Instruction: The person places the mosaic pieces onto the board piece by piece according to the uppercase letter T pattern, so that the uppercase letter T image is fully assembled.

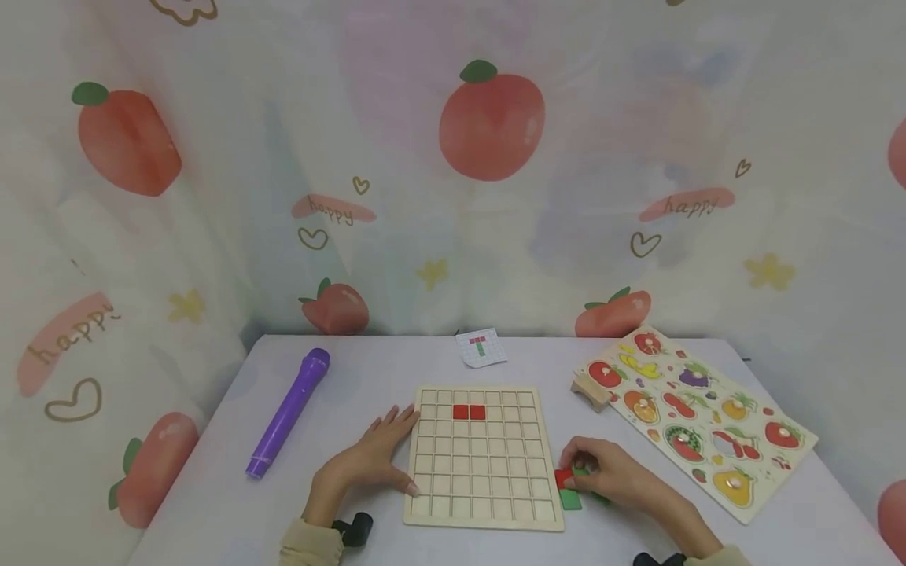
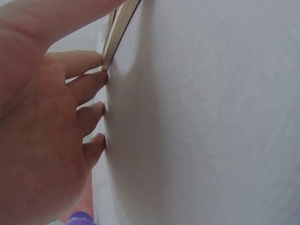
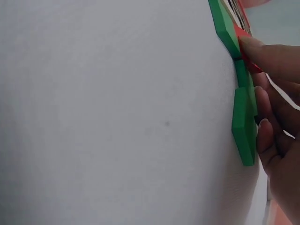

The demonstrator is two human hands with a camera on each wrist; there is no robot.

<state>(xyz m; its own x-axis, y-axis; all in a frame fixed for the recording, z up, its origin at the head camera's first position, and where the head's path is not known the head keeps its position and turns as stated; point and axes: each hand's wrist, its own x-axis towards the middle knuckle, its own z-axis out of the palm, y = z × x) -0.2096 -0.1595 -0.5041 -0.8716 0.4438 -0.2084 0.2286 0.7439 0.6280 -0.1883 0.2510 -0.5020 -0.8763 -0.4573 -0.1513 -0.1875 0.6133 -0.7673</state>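
Fingers [image 3: 276,61] pinch red tile [image 1: 563,479] over white table [image 1: 382,365]; fruit-print backdrop [image 1: 602,118] behind.

One table [image 1: 368,363] carries one grid board [image 1: 462,465], with two red squares [image 1: 461,412] near its far edge. A third red square [image 1: 563,479] is in the right hand [image 1: 612,475], making three red in all. Green squares [image 3: 244,124] number at least three; the fingers may cover more. There is one pattern card [image 1: 483,348] by the table's far edge, one purple stick [image 1: 290,413] along its left edge, and, towards its right edge, one fruit puzzle [image 1: 708,420] and one wooden block [image 1: 591,391]. Hands: two, counting the left hand [image 1: 378,452].
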